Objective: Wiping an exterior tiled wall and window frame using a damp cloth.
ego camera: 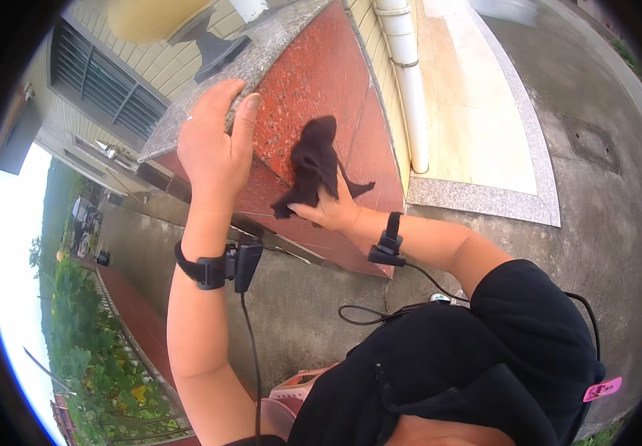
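Observation:
My right hand [335,209] presses a dark cloth [315,159] against the red tiled side [298,83] of a low wall or pillar base. The cloth is bunched, with loose corners hanging out around my fingers. My left hand [217,136] rests on the edge of the speckled granite slab [276,39] that caps the red side, its thumb apart from the fingers and nothing held in it. Behind my left hand a dark lamp base [215,56] with a yellowish globe [153,19] stands on the slab. Both wrists wear black straps with cabled devices.
A white drainpipe [404,83] runs down the tiled wall beside the red side. Right of it lies a pale tiled step with a granite border [482,206]. Below me, on the concrete ground, is a pink plastic item [298,384]. A cable loop [362,315] hangs near my body.

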`<state>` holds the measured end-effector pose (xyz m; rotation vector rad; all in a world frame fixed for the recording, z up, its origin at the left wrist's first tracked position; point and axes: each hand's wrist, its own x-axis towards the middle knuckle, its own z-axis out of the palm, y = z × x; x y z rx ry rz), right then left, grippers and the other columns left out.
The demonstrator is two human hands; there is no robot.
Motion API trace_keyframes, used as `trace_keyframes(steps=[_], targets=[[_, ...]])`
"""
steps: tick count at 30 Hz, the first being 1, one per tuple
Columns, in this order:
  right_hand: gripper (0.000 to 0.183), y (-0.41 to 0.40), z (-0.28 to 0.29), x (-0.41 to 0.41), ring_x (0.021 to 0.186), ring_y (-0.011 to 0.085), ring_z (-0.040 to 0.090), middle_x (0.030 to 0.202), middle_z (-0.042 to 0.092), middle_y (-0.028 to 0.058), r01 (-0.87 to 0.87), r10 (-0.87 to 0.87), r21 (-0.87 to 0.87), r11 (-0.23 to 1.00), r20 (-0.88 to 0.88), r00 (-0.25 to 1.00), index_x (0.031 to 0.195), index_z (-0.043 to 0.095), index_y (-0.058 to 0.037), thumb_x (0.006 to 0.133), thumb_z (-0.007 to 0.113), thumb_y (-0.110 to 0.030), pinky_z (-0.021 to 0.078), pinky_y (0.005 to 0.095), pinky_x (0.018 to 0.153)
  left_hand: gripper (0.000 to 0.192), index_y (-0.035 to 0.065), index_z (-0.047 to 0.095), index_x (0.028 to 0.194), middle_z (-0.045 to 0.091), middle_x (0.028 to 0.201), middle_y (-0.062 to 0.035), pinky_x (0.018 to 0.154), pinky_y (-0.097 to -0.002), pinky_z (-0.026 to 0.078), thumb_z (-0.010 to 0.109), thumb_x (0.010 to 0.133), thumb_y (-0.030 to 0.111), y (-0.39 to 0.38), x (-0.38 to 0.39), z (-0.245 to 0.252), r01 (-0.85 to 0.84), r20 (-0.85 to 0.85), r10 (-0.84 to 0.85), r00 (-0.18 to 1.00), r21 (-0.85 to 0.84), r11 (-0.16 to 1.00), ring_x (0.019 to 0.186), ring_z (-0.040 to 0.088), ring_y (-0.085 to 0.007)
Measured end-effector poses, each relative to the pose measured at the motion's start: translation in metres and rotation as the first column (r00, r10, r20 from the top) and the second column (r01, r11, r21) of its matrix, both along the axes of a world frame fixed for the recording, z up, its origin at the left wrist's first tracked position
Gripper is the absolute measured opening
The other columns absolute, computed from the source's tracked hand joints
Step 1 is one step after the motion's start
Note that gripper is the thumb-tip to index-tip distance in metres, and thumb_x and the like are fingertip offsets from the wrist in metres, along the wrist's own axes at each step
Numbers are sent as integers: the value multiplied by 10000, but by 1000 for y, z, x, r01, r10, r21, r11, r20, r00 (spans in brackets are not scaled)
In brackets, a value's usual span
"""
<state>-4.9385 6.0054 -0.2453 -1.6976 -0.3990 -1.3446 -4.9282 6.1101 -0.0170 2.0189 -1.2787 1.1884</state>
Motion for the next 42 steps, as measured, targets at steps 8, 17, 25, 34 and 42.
trace_keyframes(steps=[8,17,25,34,42], targets=[[935,-4,-135,-14,1279,464,326,1418,293,309,-116,133,66,991,-500,856,1436,139,60,844,617,-483,276,483,1089,241,87,683,992,684,1041,-97,831,-358,488,626,889,297,-6,4,-6,-45,19,47,999,-65,997,968,644,-289],[364,-111,-54,118,1045,483,521,1098,550,314,273,-119,298,915,-446,887,1223,542,-52,933,506,-270,433,465,907,130,9,692,927,703,961,-119,828,-329,497,590,892,81,-11,7,-15,5,64,6,998,-179,984,906,666,-255],[462,-284,-127,265,1134,502,478,1187,511,384,536,-174,399,744,-659,732,1101,588,85,894,449,-304,378,474,1007,199,-66,666,858,693,872,-176,732,-309,527,493,914,16,-19,18,-12,95,203,-57,978,-183,979,800,671,-248],[423,-125,-133,98,1037,414,562,1150,598,236,164,862,951,264,-309,403,1210,557,-5,967,394,-311,443,477,926,150,-35,643,973,648,1007,-179,773,-338,501,564,875,46,2,22,-9,47,233,-30,972,-66,997,898,632,-275],[348,-25,-75,-12,899,300,601,1087,622,128,150,951,979,139,-174,257,1210,538,-52,992,388,-276,500,444,845,147,-3,630,956,619,972,-184,792,-334,474,593,814,10,-5,-2,-16,187,294,-118,949,-220,958,897,600,-319]])
